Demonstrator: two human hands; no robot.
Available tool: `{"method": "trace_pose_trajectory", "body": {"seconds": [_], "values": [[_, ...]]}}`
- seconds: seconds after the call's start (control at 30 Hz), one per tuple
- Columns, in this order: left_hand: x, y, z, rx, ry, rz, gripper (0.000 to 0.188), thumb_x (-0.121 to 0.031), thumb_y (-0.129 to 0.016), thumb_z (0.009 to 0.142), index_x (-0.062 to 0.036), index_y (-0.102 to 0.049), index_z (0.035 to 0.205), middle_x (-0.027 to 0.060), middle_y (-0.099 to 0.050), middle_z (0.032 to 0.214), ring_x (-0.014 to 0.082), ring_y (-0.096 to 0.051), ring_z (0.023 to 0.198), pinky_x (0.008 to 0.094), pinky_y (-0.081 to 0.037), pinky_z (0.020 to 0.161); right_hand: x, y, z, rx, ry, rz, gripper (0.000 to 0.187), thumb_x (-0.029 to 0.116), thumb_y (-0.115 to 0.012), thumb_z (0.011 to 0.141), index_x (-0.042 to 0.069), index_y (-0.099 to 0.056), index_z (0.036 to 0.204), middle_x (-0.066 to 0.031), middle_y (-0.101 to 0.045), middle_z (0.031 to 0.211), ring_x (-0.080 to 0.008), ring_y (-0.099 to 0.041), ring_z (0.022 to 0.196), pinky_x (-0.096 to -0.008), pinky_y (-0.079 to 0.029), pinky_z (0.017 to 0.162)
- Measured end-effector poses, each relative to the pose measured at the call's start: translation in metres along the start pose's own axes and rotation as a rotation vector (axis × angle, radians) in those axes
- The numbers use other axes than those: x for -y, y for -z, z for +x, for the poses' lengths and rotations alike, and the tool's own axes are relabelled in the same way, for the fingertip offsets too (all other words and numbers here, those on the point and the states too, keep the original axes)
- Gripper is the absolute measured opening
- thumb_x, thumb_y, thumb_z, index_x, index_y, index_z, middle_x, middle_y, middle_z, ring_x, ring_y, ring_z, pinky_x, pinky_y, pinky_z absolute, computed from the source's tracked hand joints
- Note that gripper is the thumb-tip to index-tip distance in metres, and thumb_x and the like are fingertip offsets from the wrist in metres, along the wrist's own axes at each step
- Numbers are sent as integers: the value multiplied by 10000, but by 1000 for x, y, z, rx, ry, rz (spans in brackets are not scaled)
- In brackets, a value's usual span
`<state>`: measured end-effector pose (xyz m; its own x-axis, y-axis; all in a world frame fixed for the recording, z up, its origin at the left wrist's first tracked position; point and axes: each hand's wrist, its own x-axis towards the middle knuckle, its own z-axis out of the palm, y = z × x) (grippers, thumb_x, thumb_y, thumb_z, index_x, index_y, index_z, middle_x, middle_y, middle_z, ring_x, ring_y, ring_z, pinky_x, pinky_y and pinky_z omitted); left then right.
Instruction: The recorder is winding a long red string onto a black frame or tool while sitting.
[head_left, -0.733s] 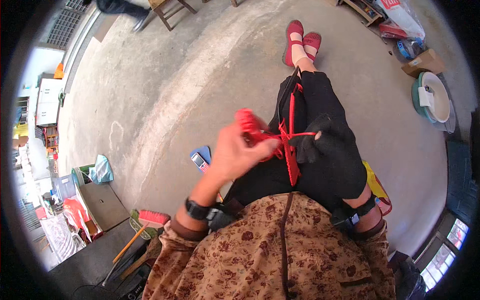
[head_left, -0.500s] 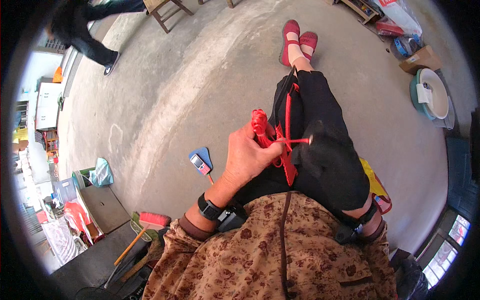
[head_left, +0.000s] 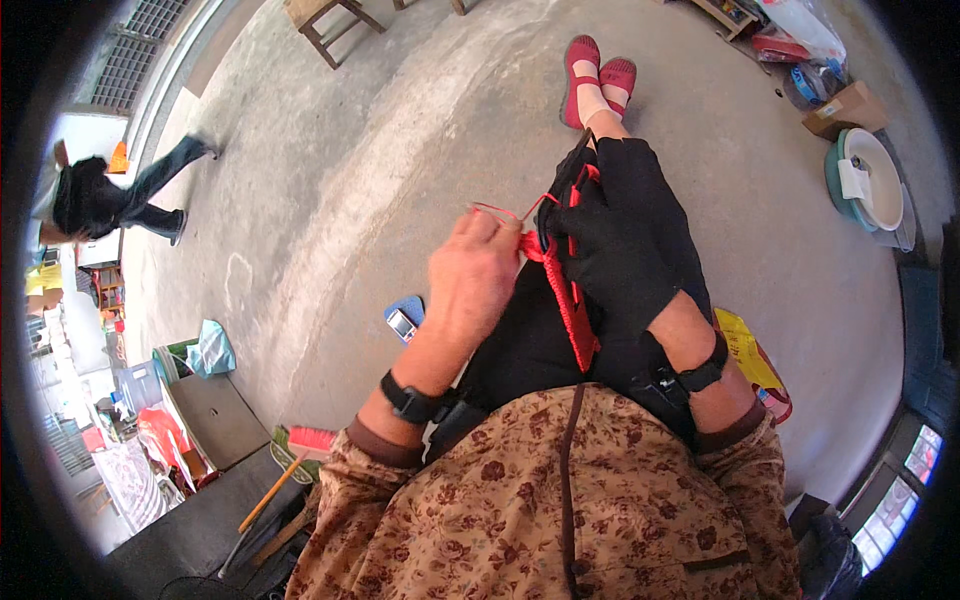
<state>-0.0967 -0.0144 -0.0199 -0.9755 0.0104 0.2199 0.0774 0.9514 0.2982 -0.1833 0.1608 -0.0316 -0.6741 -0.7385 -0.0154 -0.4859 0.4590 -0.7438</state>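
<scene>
My left hand (head_left: 470, 270), bare, is closed at the fingertips on a thin red cord (head_left: 497, 209). The cord loops over to the right, and a red bundle (head_left: 533, 247) sits just beside my fingers. My right hand (head_left: 620, 250), in a black glove, grips a narrow dark piece edged with braided red cord (head_left: 572, 320). That piece stands upright along my lap, its far end near my shins. A dark curved part (head_left: 544, 222) shows at the gloved fingertips; its kind I cannot make out.
A phone (head_left: 402, 325) lies on a blue pad (head_left: 410, 305) left of my lap. A red-headed brush (head_left: 310, 442) is at lower left. A yellow bag (head_left: 745, 350) lies by my right leg. Basins (head_left: 870, 180) stand at right. Another person (head_left: 120, 195) walks at far left.
My gloved hand has come up from my right thigh onto the red-edged piece. My left hand has shifted left and drawn out the cord. The other person has moved farther left.
</scene>
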Motion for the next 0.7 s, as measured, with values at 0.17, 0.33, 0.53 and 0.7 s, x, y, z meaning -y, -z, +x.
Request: {"method": "trace_pose_trajectory", "body": {"seconds": [0.17,0.33,0.53,0.7], "values": [[-11,-11,6,-1,20,-63,240,-83,-640,749,-58,-626,987,110,-598,886,271,-617,825,354,-523,642,1,8,3,-177,-63,33,252,83,-633,765,20,-624,1008,-138,-602,938,-273,-581,887,-358,-474,762],[-2,22,-1,1,224,-617,145,-118,-598,865,-40,-611,987,122,-638,915,229,-651,773,295,-534,611,3,31,-24,-438,-40,175,209,169,-631,810,45,-646,977,-153,-611,869,-301,-582,845,-377,-472,735],[-28,26,-11,442,492,-2255,410,-408,-458,955,-19,-559,1040,205,-569,1189,256,-580,1080,307,-552,670,18,38,-64,-222,-190,551,229,198,-609,841,42,-634,1007,-151,-618,842,-294,-590,797,-374,-476,714],[-16,18,-20,237,773,-2611,384,-388,-470,955,-34,-560,1076,43,-519,831,165,-501,765,254,-472,557,6,27,-72,-196,-379,835,248,223,-591,867,40,-624,1031,-148,-623,820,-288,-597,757,-371,-479,696]]}}
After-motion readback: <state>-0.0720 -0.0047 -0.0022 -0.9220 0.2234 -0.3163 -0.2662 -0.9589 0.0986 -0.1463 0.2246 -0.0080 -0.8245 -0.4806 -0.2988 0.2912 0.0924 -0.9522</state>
